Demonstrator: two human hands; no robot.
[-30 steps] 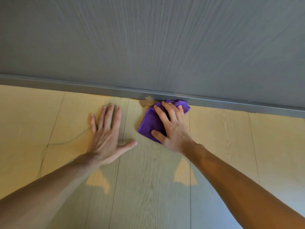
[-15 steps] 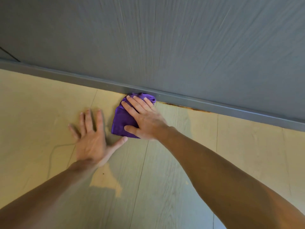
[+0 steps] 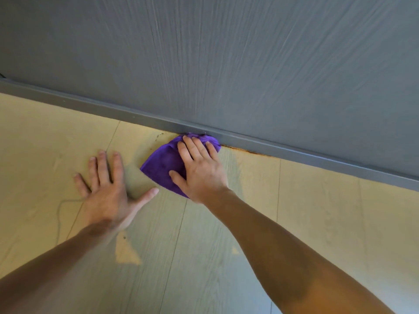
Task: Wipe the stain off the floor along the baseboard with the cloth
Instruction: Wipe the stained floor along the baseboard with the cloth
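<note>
- A rust-brown stain (image 3: 247, 151) runs as a thin line along the seam where the floor (image 3: 317, 211) meets the baseboard (image 3: 317, 158), just right of the cloth; a few faint specks (image 3: 158, 137) dot the boards to the cloth's left.
- The purple cloth (image 3: 162, 165), bunched into a rough wedge, lies on the floor with its far end pushed against the baseboard.
- The right hand (image 3: 200, 168) lies flat on top of the cloth, fingers spread and pointing at the baseboard, thumb out to the left; it presses down rather than clutches, as far as the soft focus allows one to judge.
- The left hand (image 3: 106, 189) is planted palm-down on the bare floor beside the cloth, fingers splayed wide, thumb tip near the cloth's near corner but apart from it; it holds nothing.
- Both bare forearms reach in from the lower edge of the view.
- The floor is pale wood-look planking with narrow seams; a thin grey squiggle (image 3: 60, 214) marks it near the left wrist.
- Above the grey baseboard rises a grey wall (image 3: 226, 64) with a streaked, wood-grain finish.
</note>
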